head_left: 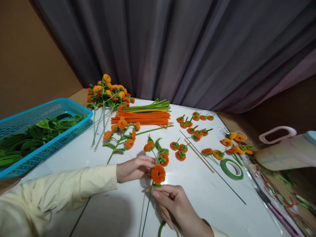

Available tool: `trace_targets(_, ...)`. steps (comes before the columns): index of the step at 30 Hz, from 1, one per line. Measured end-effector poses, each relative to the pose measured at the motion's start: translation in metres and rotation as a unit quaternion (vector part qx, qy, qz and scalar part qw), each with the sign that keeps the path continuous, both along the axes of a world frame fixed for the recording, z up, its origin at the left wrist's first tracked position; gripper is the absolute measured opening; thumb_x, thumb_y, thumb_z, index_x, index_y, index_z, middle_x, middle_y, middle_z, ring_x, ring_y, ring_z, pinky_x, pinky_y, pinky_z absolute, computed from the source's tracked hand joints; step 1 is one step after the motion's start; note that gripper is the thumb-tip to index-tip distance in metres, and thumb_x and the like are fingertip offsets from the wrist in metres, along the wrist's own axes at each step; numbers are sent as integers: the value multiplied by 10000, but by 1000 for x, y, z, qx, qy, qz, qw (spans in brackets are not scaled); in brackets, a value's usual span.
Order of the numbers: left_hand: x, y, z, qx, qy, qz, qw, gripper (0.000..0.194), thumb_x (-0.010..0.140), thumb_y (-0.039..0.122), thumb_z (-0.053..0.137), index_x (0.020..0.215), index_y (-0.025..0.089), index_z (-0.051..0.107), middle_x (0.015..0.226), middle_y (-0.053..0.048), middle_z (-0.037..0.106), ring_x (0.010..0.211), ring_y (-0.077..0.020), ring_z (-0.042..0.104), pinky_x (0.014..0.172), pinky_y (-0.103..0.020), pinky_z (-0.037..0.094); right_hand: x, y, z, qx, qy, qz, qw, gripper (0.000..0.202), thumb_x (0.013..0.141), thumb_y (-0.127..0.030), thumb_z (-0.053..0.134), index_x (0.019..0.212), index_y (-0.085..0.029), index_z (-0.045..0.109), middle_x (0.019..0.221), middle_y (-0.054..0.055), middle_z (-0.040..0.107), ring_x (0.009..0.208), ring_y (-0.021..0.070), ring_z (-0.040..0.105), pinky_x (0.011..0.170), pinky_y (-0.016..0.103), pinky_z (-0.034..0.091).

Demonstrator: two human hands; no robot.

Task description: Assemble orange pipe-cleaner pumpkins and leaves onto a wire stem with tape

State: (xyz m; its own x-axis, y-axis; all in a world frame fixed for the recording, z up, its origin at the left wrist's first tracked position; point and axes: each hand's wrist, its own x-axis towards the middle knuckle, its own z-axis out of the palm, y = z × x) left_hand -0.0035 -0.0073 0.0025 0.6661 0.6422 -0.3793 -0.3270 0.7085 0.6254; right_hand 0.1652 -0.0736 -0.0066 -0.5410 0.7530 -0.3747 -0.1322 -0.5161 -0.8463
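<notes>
Between my hands is a flower spray (158,174) with several fuzzy orange blooms and small green leaves on a thin dark wire stem. My left hand (137,168) is closed on the spray from the left, its fingertips partly hidden behind the blooms. Just below the lowest bloom, my right hand (176,204) pinches the stem between thumb and fingers. Under that hand, a roll of tape (161,228) shows in part at the bottom edge. Another orange spray (118,142) lies behind my left hand, and loose orange flower heads (180,155) lie to the right.
A blue basket (87,117) of green leaves stands at left. Behind are a pile of finished flowers (107,90) and orange pipe cleaners (140,118). Right are a wooden stick (199,155), green tape (225,169), a dark wire (229,187), scissors (278,215) and a pitcher (283,153).
</notes>
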Motion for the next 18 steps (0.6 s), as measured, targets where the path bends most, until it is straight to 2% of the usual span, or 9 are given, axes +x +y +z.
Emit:
trace_targets(4,-2,3,-3,21,16,-18,999,141,614,197,683,711,104,639,652,-19,559,614,-115,466,604,-238,337,1,0,2,-8,3,-3,1000,370,769,-455,644,695,-95,601,325,-102,349,259,17,286,324,173,205)
trace_targets(9,-6,6,-2,53,22,-85,995,296,593,227,703,858,108,644,735,-30,596,647,-127,509,622,-245,370,2,1,2,-33,35,-12,999,336,763,-411,669,702,-84,628,333,-102,355,253,10,290,321,166,211)
trace_targets(12,-8,5,2,117,39,-124,985,351,593,233,727,916,132,636,828,-41,618,727,-144,538,673,-246,392,3,2,2,-45,45,-20,998,316,763,-385,678,745,-71,653,326,-100,362,250,8,286,320,163,207)
trace_targets(15,-9,4,4,185,83,-93,975,266,604,232,739,830,139,634,816,-39,627,740,-146,546,687,-237,402,3,2,3,-55,45,-24,997,315,752,-376,689,790,-63,670,326,-103,362,245,8,279,313,164,199)
trace_targets(18,-10,3,2,203,106,-66,971,255,590,248,752,788,133,639,780,-42,639,691,-144,552,657,-235,415,3,3,5,-60,47,-26,997,309,746,-372,695,763,-64,677,330,-102,356,244,5,275,306,163,182)
